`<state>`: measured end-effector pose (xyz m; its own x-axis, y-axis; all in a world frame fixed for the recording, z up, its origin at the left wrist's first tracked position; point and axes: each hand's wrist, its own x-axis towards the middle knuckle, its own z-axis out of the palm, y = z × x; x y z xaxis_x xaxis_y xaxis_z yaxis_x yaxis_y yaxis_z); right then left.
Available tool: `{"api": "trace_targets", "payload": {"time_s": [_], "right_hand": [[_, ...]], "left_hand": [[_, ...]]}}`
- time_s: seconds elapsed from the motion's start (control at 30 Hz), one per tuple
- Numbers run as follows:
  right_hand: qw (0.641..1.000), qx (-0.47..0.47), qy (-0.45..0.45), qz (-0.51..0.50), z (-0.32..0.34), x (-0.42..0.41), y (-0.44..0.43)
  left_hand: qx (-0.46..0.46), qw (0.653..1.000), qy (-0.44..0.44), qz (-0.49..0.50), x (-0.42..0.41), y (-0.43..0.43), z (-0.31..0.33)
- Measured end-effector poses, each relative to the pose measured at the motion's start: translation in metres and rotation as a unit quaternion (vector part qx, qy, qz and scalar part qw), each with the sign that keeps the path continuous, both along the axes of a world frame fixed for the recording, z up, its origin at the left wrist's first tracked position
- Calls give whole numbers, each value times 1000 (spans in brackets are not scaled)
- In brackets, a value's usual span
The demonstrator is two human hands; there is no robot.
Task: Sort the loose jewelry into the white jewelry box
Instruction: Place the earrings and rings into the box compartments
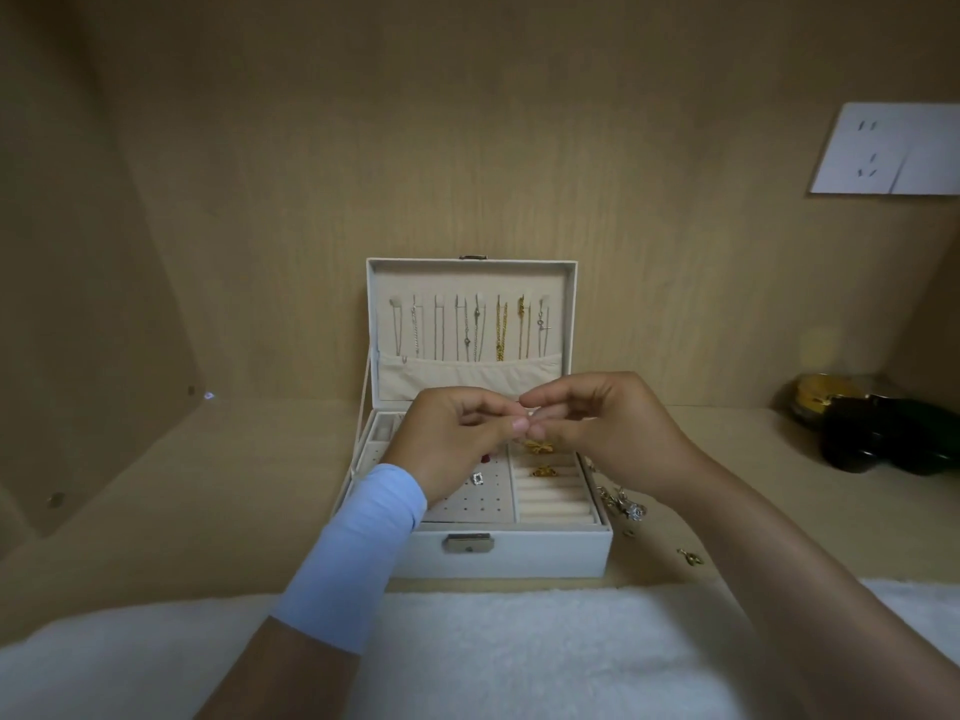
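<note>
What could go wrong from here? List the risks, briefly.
1. The left hand and right hand pinch a tiny piece, too small to identify, above the open box. A slip could drop it among the ring rolls or onto the fluffy cloth, where it might be hard to find.
2. The loose jewelry lies close by the right wrist; a lowered arm may scatter it.

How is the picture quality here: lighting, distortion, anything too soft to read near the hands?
Head view: dim, warm light; the wide-angle lens bows the edges of the shelf; left hand and right hand meet over the white jewelry box, fingertips soft, so anything between them is unreadable; dark objects at right lose detail.
</note>
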<state>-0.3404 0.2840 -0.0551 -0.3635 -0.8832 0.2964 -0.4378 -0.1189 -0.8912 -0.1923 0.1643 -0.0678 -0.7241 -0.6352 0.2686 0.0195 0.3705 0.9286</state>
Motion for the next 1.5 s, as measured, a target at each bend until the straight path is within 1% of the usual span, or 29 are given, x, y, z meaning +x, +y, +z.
{"api": "trace_targets", "payload": {"time_s": [0.1,0.2,0.27,0.4,0.47,0.53,0.7,0.87,1.0,1.07,1.13,1.2,1.27,1.37,1.5], "right_hand": [[1000,6,-23,0,0,-3,8],[1000,14,-18,-10,-2,-4,14],[999,29,19,-19,-6,-4,18],[987,62,137,-51,-13,-5,22],[977,86,184,-65,-16,-7,23],[969,107,210,-75,-15,-8,25],[956,136,250,-74,-12,-7,30],[950,137,276,-50,-16,-11,30],[945,143,294,-20,-16,-10,31],[942,152,297,-20,-16,-9,31],[942,150,299,-22,-16,-9,31],[945,140,296,-27,-14,-8,31],[950,117,286,-36,-10,-5,29],[951,88,293,-36,-2,3,17],[929,124,350,-9,5,20,-4]], "left_hand": [[-47,999,-11,-13,-1,4,-1],[-97,993,-61,-9,1,6,-1],[-124,987,-103,-5,1,8,-3],[-213,962,-169,28,-3,16,-8],[-242,953,-177,33,-6,18,-10],[-267,947,-176,32,-8,18,-13],[-316,932,-172,29,-8,19,-15],[-332,929,-160,-16,-7,17,-14],[-370,910,-181,-38,-3,13,-12],[-371,908,-189,-50,-1,13,-12],[-370,910,-178,-55,1,12,-10],[-358,920,-154,-32,6,9,-6],[-346,926,-150,10,14,2,2],[-309,934,-174,44,29,-12,10],[-238,940,-241,31,37,-19,10]]}}
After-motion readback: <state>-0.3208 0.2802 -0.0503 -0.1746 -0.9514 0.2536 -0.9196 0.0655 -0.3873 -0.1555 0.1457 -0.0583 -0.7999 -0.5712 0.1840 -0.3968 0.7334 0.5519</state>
